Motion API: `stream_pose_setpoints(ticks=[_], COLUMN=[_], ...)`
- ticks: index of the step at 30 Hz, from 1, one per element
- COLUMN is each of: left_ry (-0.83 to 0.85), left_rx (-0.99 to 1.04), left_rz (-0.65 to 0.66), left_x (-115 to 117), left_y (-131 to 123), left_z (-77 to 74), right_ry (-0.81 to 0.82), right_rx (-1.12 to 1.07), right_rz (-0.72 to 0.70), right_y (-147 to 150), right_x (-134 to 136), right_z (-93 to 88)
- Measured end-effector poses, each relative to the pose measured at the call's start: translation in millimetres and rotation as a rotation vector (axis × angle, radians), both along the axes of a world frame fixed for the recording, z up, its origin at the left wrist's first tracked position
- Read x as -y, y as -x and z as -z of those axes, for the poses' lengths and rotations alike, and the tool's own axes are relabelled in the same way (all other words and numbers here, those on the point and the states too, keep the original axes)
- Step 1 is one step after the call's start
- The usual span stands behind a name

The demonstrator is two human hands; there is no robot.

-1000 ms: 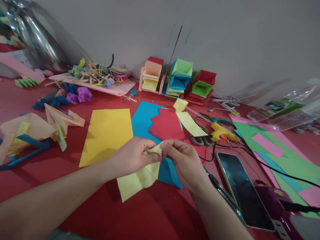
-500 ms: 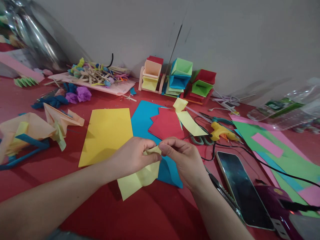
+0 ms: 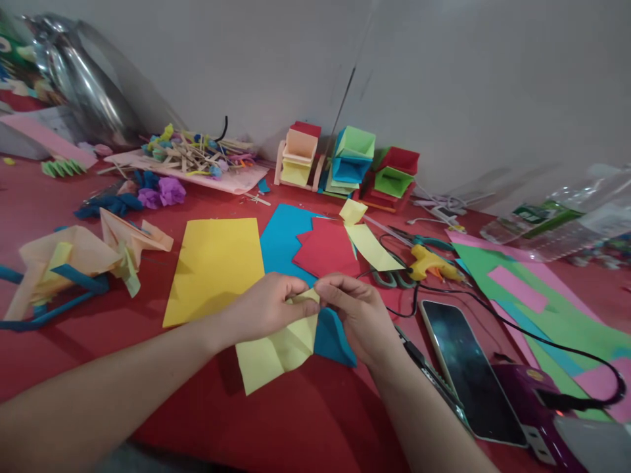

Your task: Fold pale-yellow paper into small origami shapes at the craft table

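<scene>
My left hand (image 3: 266, 305) and my right hand (image 3: 357, 315) meet at the middle of the red table, both pinched on the top edge of a pale yellow paper sheet (image 3: 273, 351). The creased sheet hangs down from my fingers toward the table's near side. Just behind my hands lie a large yellow sheet (image 3: 214, 266), a blue sheet (image 3: 283, 240) and a red sheet (image 3: 328, 249).
A phone (image 3: 463, 364) lies to the right by a yellow glue gun (image 3: 428, 263), scissors (image 3: 394, 277) and a black cable (image 3: 517, 325). Folded paper boxes (image 3: 355, 161) stand against the wall. Craft sticks (image 3: 197, 154), crepe flowers (image 3: 160, 192), folded peach paper (image 3: 83, 253), and green paper (image 3: 552, 309) surround them.
My fingers have shifted a little along the paper's top edge. The view has tilted slightly; the paper stays in both hands.
</scene>
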State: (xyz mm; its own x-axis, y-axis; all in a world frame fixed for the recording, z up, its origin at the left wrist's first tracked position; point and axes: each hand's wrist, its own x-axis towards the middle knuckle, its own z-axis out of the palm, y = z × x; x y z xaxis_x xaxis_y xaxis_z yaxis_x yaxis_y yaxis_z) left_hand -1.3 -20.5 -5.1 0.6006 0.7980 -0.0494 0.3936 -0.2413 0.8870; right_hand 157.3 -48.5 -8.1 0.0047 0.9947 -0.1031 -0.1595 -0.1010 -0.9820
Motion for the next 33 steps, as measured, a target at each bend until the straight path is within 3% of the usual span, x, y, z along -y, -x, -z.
stream_pose_setpoints(ticks=[4, 9, 19, 27, 33], left_ry=[0.013, 0.070, 0.075, -0.068, -0.073], left_rx=[0.066, 0.298, 0.299, 0.317, 0.321], left_rz=[-0.045, -0.238, -0.157, -0.208, -0.229], left_x=[-7.4, -16.4, -24.1, -24.1, -24.4], left_y=[0.2, -4.5, -23.8, -18.5, -13.8], left_z=[5.5, 11.9, -6.1, 10.5, 11.6], right_ry=[0.030, 0.019, -0.043, -0.043, 0.004], right_rx=[0.012, 0.074, 0.135, 0.162, 0.169], right_rz=[0.007, 0.018, -0.041, -0.085, -0.117], right_y=[1.4, 3.2, -11.8, -10.1, -10.9], right_x=[-2.0, -4.2, -7.1, -7.7, -4.8], right_z=[2.3, 6.9, -2.0, 2.2, -1.0])
